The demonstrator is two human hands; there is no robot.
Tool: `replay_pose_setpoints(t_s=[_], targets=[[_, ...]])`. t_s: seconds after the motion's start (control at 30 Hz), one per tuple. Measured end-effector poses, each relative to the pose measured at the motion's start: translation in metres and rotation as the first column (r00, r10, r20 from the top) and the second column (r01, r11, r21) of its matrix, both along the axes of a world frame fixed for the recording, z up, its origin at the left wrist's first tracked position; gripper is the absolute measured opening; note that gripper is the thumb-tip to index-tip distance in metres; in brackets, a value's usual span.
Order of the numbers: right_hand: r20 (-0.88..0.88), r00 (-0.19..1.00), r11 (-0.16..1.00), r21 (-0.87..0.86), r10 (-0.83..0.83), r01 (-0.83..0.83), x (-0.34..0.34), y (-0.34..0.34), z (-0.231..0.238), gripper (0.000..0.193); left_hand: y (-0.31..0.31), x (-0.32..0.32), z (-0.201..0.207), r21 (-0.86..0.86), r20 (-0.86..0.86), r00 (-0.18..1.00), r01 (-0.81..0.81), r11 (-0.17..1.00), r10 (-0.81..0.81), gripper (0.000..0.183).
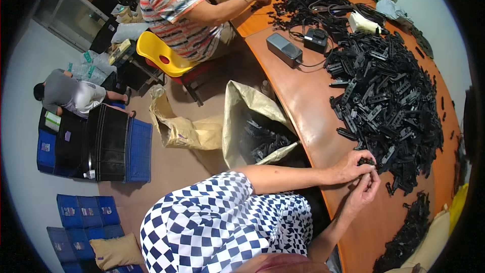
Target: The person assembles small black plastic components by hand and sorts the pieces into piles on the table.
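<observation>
My left hand (348,167) has its fingers closed around a small black plastic part (366,161) at the table's edge. Close against it, my right hand (362,192) pinches at the same spot with fingertips pressed together. Most of the part is covered by fingers, so its exact shape is hidden. Just beyond both hands rises a large heap of long, narrow black plastic pieces (391,101). Nearer the lower right lies a smaller, separate pile of black parts (406,237).
On the orange wooden table (313,106) stand a grey box-shaped device (284,49) and a black adapter (316,39) with cables. An open sack (235,116) with black pieces leans below the edge. A co-worker (177,10) works farther up, beside a yellow chair (161,53).
</observation>
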State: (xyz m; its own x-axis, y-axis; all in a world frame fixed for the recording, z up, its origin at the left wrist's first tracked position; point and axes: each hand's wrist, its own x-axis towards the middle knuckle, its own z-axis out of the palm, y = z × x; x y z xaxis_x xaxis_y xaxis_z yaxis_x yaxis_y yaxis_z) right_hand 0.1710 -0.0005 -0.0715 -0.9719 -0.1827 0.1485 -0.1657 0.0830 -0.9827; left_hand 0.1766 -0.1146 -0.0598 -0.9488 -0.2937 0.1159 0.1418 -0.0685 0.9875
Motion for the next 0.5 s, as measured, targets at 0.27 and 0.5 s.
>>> replay_pose_setpoints(t_s=[0.27, 0.5], targets=[[-0.041, 0.979, 0.968, 0.166, 0.198, -0.189, -0.01, 0.016, 0.013, 0.031, -0.013, -0.001, 0.013, 0.023, -0.099, 0.971, 0.22, 0.975, -0.216, 0.017], [0.211, 0.965, 0.984, -0.118, 0.156, -0.133, 0.007, 0.004, 0.017, 0.018, -0.019, 0.009, 0.012, 0.209, -0.128, 0.95, 0.308, 0.928, -0.286, 0.014]])
